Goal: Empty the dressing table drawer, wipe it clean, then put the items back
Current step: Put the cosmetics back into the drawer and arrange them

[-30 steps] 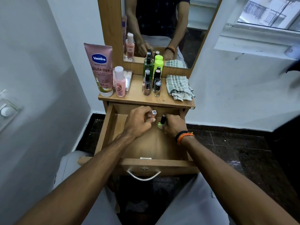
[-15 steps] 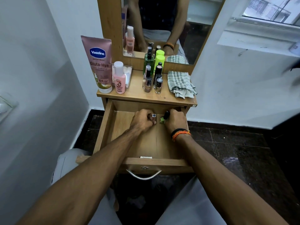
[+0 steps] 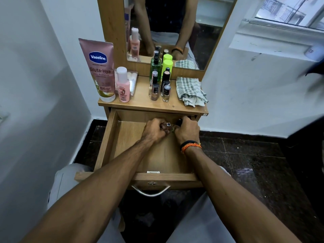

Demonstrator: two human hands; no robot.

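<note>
Both hands have pushed deeper since a second ago, right up to the back wall of the open drawer. Left hand is clenched around a small bottle, only its square cap peeking out. Right hand is closed on a green nail polish bottle with a black top, the two fists touching. The rest of the drawer floor shows bare wood. Up on the tabletop: lotion tube, pink bottle, a cluster of polish bottles, and the checked cloth at the right
</note>
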